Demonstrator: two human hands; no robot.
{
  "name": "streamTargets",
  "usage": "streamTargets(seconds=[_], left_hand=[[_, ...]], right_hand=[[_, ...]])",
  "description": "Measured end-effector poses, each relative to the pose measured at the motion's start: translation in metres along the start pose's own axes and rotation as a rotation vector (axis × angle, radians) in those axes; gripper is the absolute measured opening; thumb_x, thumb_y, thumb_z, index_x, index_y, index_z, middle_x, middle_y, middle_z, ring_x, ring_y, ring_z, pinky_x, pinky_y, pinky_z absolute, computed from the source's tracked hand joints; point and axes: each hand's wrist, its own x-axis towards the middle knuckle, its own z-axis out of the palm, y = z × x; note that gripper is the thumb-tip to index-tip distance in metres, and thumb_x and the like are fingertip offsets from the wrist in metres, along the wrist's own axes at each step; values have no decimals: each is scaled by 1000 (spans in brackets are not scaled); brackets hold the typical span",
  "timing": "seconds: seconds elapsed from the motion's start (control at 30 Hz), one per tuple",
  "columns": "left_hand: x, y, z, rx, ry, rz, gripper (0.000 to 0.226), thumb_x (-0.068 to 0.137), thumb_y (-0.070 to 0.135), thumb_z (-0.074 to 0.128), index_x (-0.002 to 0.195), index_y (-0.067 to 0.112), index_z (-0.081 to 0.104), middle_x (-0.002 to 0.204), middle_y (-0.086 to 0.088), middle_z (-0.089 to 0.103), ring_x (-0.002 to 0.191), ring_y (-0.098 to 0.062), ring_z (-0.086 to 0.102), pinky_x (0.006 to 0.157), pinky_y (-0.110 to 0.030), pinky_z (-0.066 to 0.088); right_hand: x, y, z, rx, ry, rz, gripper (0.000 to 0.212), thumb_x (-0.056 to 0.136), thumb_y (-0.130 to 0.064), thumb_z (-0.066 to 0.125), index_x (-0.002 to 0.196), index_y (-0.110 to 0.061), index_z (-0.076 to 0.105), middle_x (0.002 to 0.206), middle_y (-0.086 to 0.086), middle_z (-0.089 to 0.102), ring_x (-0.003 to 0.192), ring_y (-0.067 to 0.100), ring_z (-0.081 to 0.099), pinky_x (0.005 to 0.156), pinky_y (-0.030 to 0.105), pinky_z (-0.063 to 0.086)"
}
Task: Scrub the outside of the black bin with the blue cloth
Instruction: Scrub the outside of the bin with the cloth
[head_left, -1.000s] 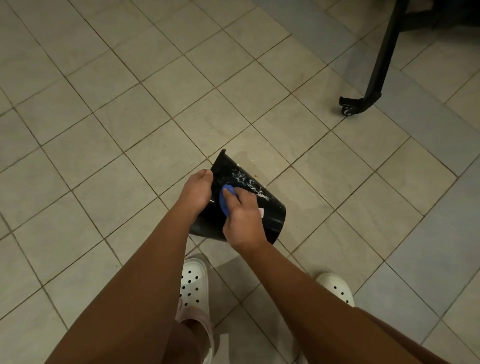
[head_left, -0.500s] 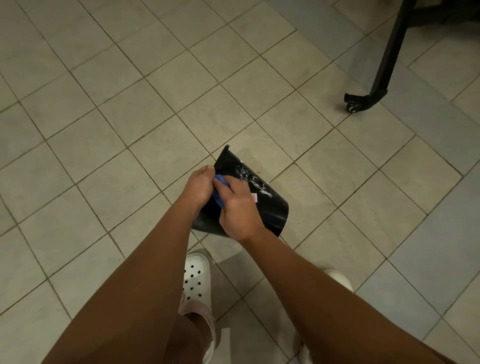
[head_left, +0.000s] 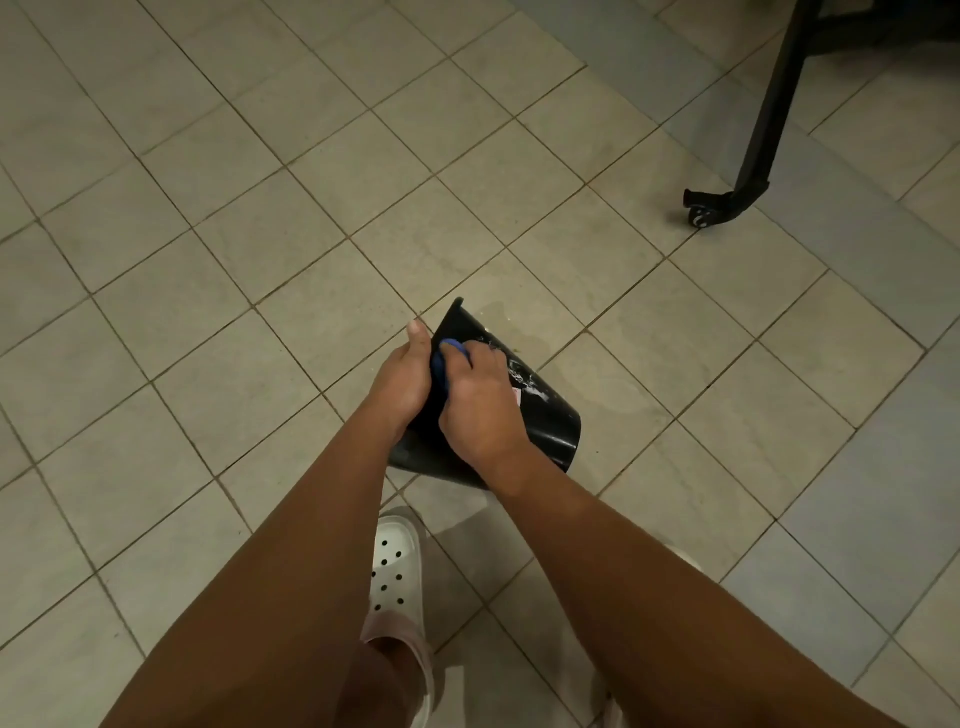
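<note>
Tiled floor (head_left: 322, 197); black bin (head_left: 545, 415), contents unseen.

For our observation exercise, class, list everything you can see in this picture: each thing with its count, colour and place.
bin: one, black, tilted over the floor at centre, soap foam on its side
cloth: one, blue, pressed on the bin's outside
floor: one, beige and grey tiles, damp patch by the bin
frame leg with caster: one, black, upper right
shoes: two, white, bottom centre, one mostly hidden
left hand: holds the bin's edge
right hand: closed on the cloth
</note>
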Motion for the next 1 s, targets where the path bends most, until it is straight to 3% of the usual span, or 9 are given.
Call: streamTargets(seconds=[0.13, 0.27, 0.37, 0.5, 0.63, 0.8, 0.93, 1.0], left_hand=[[-1, -1, 2, 27, -6, 16, 71, 101, 61, 11, 121, 16, 63, 104, -5, 66, 96, -19, 61, 75, -32, 44], [-4, 0, 3, 38, -1, 40, 61, 103, 57, 13, 111, 21, 62, 91, 3, 62, 87, -12, 58, 67, -26, 41], [-4, 0, 2, 54, 3, 64, 63, 103, 57, 14, 113, 19, 63, 96, 0, 65, 93, -17, 60, 74, -30, 43], [-2, -1, 4, 66, -2, 71, 61, 104, 54, 17, 122, 17, 63, 108, -5, 65, 100, -21, 61, 78, -33, 45], [-1, -4, 4, 80, -9, 77, 54, 106, 47, 23, 112, 15, 65, 100, -6, 67, 95, -20, 63, 80, -36, 47], [-5, -4, 6, -38, -8, 64, 44, 106, 35, 29, 105, 8, 64, 100, -12, 68, 95, -26, 64, 86, -40, 49], [-7, -3, 8, -47, -30, 54, 39, 105, 36, 29, 106, 15, 62, 100, -11, 67, 97, -27, 64, 78, -37, 51], [-6, -4, 5, -63, -56, 18, 36, 104, 37, 31, 103, 19, 62, 100, -12, 67, 97, -30, 64, 82, -41, 52]], right_hand=[[-10, 9, -5, -9, 10, 173, 56, 80, -5, 58, 134, -5, 41, 125, 18, 46, 115, 30, 39, 102, 38, 37], [-23, 0, -4, 8, 5, 52, 56, 78, -1, 58, 132, 0, 44, 122, 22, 47, 108, 33, 42, 96, 38, 39], [-5, -4, -8, -54, -46, -4, 56, 80, -5, 56, 133, 1, 39, 123, 22, 45, 110, 33, 40, 101, 40, 35], [18, 4, -14, -118, -95, 155, 52, 83, -12, 57, 130, -3, 39, 123, 19, 45, 111, 30, 40, 101, 37, 37], [2, -6, -6, -206, -93, 172, 46, 83, -13, 56, 125, -1, 42, 116, 20, 48, 106, 31, 44, 99, 37, 37], [3, -3, -6, -99, -47, 43, 53, 83, -8, 54, 134, -4, 38, 126, 18, 44, 113, 29, 39, 103, 34, 29], [-6, 28, -13, -28, -42, 149, 64, 82, -8, 59, 140, -8, 32, 133, 14, 41, 121, 28, 35, 105, 34, 30], [-19, 33, -8, 9, -14, 123, 63, 79, -5, 61, 138, -6, 37, 133, 16, 44, 121, 30, 38, 105, 37, 35]])
